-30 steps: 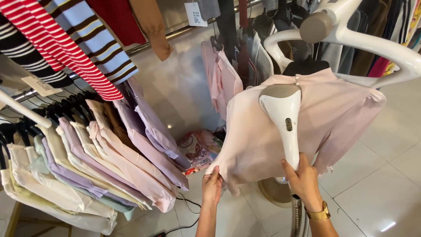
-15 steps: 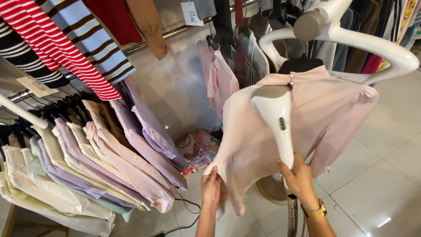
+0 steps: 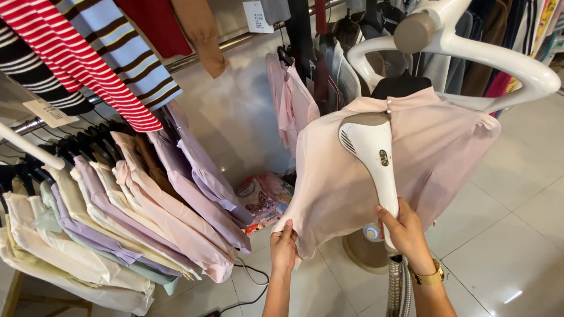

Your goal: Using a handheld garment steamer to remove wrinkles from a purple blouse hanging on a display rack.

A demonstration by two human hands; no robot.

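Observation:
A pale pink blouse hangs on a black hanger from the white steamer stand. My left hand pinches the blouse's lower left hem and pulls it taut. My right hand grips the handle of a white handheld steamer head, whose face rests against the upper front of the blouse, just below the collar. A ribbed hose runs down from the handle past my wrist, which wears a gold watch.
A rack of pastel blouses hangs at the left, with striped knitwear above. More garments hang behind. A floral bag lies on the tiled floor, near the steamer base and a black cable.
The steamer head has shifted slightly over the blouse's upper front and turned a little. My left hand keeps hold of the hem, which is now stretched flatter.

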